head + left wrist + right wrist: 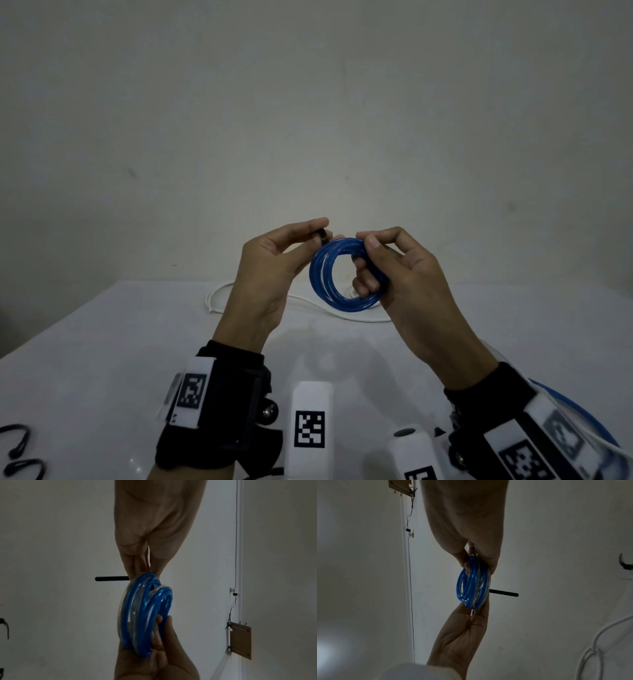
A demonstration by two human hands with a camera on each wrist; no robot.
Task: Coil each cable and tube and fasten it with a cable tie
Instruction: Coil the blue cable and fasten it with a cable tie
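A blue tube [319,274], wound into a small coil, is held up above the white table [102,342]. My right hand [366,257] grips the coil's right side, thumb on top and fingers through the ring. My left hand [318,231] pinches a black cable tie [323,238] at the coil's upper left edge. In the left wrist view the cable tie [111,578] juts out sideways from the fingertips [137,568] above the coil [145,615]. The right wrist view shows the coil [471,582] between both hands, with the tie's free end [505,593] poking out to the right.
A loose white cable [342,313] lies on the table behind the hands, also visible in the right wrist view [599,642]. Two spare black cable ties [17,442] lie at the front left. Another blue tube [582,407] curves behind my right wrist.
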